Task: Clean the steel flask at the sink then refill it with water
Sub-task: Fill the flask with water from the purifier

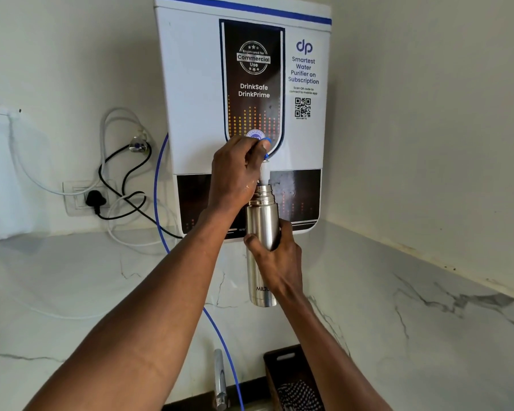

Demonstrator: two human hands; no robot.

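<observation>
The steel flask (262, 232) is held upright in the air under the wall-mounted water purifier (244, 114), its open neck right beneath the white spout (264, 173), well above the marbled counter (398, 321). The right hand (276, 262) wraps the flask's middle, fingers clenched around the body, while the left hand (235, 173) reaches up with its fingers closed on the blue tap lever (267, 141). Whether water is running cannot be told from this view. The main risk appears to be overflow: the steel wall hides the water level, so the flask could fill past the neck and spill down over the right hand onto the counter. A spill matters here, since a black plug (95, 199) sits in a wall socket (80, 197) to the left, with cables looping just above the counter. The neck is narrow, so a slight drift of the right hand could send the stream down the outside. A flask that is wet from washing and growing heavier as it fills could also slip through the grip, and with nothing supporting its base it would drop toward the counter or the sink tap (220, 378) below.
</observation>
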